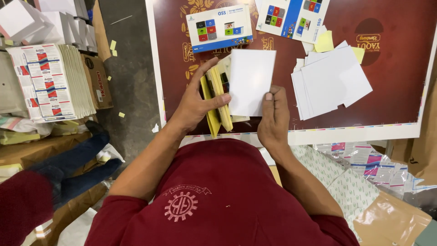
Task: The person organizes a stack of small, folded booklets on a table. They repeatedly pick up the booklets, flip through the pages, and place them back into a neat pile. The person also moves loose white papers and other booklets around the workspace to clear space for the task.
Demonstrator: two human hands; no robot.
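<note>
My left hand [196, 104] grips a stack of yellow-edged printed cards [217, 95] standing on edge on the dark red printed sheet [391, 91]. My right hand [273, 119] pinches the lower right corner of a blank white card [250, 79], holding it flat against the stack's right side. A fanned pile of white cards [332, 82] lies to the right of my hands.
Two printed cards with coloured cubes, one [219, 27] and another [296, 17], lie at the sheet's far edge, near yellow slips [324, 42]. Stacked printed sheets [50, 82] and cardboard boxes [98, 82] stand at the left. Plastic bags [364, 173] lie at the lower right. Another person's leg [68, 159] is at the lower left.
</note>
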